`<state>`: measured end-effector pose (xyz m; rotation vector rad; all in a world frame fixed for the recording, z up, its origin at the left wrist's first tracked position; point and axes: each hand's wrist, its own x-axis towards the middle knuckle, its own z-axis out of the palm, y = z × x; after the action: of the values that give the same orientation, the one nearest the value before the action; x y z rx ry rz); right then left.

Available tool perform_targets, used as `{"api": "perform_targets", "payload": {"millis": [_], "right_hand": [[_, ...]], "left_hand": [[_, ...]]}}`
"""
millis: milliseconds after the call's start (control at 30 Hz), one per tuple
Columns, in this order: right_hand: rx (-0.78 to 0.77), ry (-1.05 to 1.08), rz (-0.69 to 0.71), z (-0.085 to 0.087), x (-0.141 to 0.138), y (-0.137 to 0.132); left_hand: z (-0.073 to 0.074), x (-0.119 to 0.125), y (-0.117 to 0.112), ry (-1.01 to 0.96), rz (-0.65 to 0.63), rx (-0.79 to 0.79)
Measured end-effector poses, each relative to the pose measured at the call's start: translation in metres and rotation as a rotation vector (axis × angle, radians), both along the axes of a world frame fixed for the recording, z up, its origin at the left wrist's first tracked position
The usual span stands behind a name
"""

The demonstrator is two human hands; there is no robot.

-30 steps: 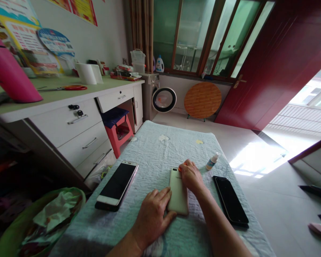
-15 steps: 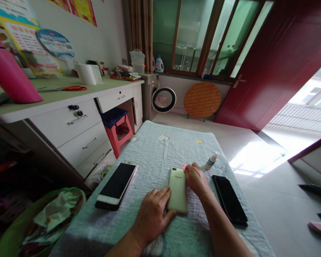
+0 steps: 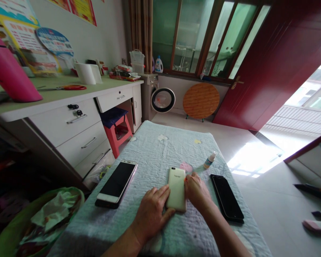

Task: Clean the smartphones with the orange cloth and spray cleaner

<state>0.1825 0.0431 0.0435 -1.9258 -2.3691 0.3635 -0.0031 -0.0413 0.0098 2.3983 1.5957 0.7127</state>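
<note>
A gold smartphone [image 3: 177,191] marked "honor" lies back-up on a cloth-covered table. My left hand [image 3: 152,210] steadies it, with fingertips on its left edge and the thumb at its bottom edge. Closed in a pinch, my right hand [image 3: 197,189] is at the phone's upper right edge. A small orange piece [image 3: 186,179] shows between its fingers; most of it is hidden, so its kind is unclear. To the left rests a white-framed smartphone [image 3: 117,182], screen up, on a darker flat item. A black smartphone [image 3: 227,198] lies right of my right hand.
A small spray bottle [image 3: 209,160] stands near the right edge of the quilted cloth [image 3: 173,146]. Left of the table are a bin [image 3: 79,200] with crumpled paper, a red stool [image 3: 120,134] and a white desk [image 3: 69,128].
My right hand has slid a little down the phone's right edge towards me, with the orange piece still in its fingers. The left hand keeps its place on the phone.
</note>
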Motion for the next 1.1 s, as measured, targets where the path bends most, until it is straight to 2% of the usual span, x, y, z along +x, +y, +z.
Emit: {"api": "perform_targets", "payload": {"millis": [300, 500, 667, 833, 967, 1100], "right_hand": [[-0.036, -0.002, 0.054, 0.0, 0.005, -0.069], [-0.106, 0.051, 0.105, 0.008, 0.011, -0.087], [-0.101, 0.239, 0.149, 0.015, 0.008, -0.085], [-0.04, 0.28, 0.14, 0.009, 0.001, -0.075], [0.011, 0.257, 0.131, 0.006, 0.002, -0.05], [0.067, 0.209, 0.134, 0.003, 0.003, -0.01]], "left_hand": [[-0.005, 0.001, 0.001, -0.015, 0.011, 0.049], [-0.005, 0.002, 0.001, -0.015, 0.028, 0.065], [-0.003, 0.001, 0.002, 0.005, 0.024, 0.034], [0.0, -0.001, 0.002, 0.021, -0.013, 0.02], [-0.001, -0.002, 0.002, 0.019, -0.017, 0.022], [-0.003, -0.002, 0.001, 0.006, -0.025, 0.029]]}}
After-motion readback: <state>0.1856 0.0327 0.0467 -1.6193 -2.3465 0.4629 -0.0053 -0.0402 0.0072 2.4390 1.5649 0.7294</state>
